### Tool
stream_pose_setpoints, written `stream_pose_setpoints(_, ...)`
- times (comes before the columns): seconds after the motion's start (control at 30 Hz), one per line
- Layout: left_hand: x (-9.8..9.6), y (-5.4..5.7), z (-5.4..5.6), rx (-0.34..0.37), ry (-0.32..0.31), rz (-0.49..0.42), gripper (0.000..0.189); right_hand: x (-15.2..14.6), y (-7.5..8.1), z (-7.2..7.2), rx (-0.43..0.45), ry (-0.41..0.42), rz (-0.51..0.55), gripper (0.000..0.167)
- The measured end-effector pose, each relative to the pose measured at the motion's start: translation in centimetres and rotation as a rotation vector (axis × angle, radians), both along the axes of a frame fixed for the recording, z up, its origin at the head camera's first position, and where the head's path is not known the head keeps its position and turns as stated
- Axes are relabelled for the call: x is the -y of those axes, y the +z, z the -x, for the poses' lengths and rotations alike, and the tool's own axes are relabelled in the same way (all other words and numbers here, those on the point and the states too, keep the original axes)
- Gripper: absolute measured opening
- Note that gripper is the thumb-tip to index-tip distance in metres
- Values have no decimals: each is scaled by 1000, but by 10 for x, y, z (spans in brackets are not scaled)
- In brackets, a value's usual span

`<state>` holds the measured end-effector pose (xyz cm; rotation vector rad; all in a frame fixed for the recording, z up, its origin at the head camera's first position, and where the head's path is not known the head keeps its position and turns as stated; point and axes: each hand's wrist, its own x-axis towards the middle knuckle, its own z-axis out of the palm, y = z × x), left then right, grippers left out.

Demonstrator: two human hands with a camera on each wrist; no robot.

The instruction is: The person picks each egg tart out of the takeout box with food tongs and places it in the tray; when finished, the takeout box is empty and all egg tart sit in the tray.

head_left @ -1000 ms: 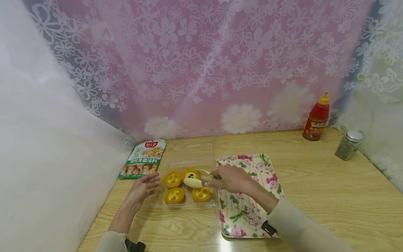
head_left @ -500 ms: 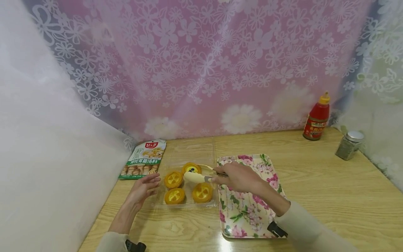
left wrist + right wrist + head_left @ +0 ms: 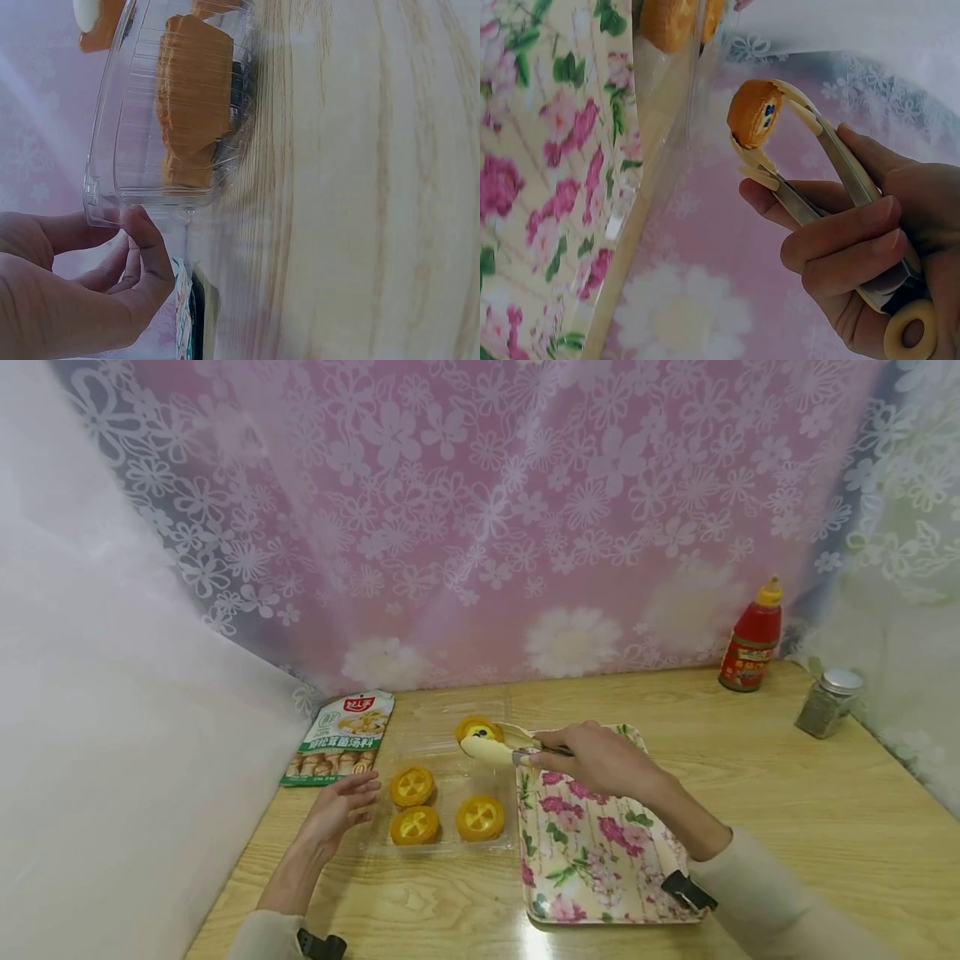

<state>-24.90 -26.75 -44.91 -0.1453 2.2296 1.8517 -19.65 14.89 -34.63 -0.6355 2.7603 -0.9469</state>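
Observation:
My right hand [image 3: 607, 764] grips a pair of tongs [image 3: 847, 161] with cream-coloured tips. Between the tips is an egg tart [image 3: 744, 112] with dark blue berries on top, raised above the clear plastic box [image 3: 442, 848]. Inside the box stay three tarts with a cross mark: a rear-left tart [image 3: 412, 786], a front-left tart [image 3: 414, 826] and a front-right tart [image 3: 480, 818]. At the box's left side, my left hand [image 3: 82, 292] pinches the corner of the rim between thumb and fingers, as the left wrist view shows. The box's clear lid [image 3: 453, 718] lies folded back.
Right of the box lies a flowered tray [image 3: 555, 893], partly under my right forearm. A green and white soup-seasoning packet [image 3: 345, 735] is behind my left hand. At the back right stand a red sauce bottle [image 3: 752, 639] and a spice jar [image 3: 828, 703]. A flowered curtain [image 3: 480, 527] hangs behind.
The tongs have lifted the berry tart up out of the rear right of the box, moving back and to the right with my right hand. The left hand has stayed in place.

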Motion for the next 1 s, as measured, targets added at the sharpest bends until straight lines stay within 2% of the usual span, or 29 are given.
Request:
stream_pose_setpoints(0.17, 1, 0, 1, -3, -11, 5, 46, -21, 8, 4, -19, -31, -7, 59)
stream_pose_setpoints(0.37, 2, 0, 1, 1, -9, 2, 47, -45, 9, 6, -15, -54, -1, 63)
stream_pose_setpoints(0.73, 1, 0, 2, 9, -12, -1, 48, -74, -9, 2, 47, -129, -29, 67)
stream_pose_setpoints(1.0, 2, -1, 1, 6, -9, 7, 47, -84, -25, -3, 90, -148, -62, 69)
